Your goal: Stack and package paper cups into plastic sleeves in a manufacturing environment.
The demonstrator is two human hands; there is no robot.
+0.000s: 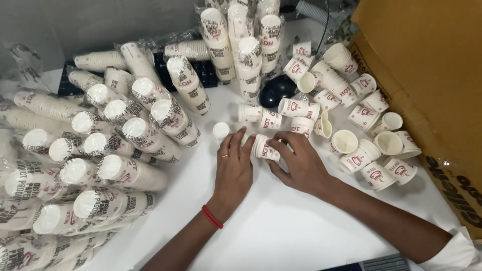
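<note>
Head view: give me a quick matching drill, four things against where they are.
Things:
1. Mouse
2. Cardboard box
3. Wrapped cup stacks
4. Cup on its side

Places:
A. Right edge of the table
B. Between the left hand and right hand
C. Piled on the left
D. Behind the loose cups, top centre

Pairs: 1-D, 2-A, 3-C, 4-B

left hand (233,168) flat, right hand (298,163) fingers curled, seemingly gripping
</note>
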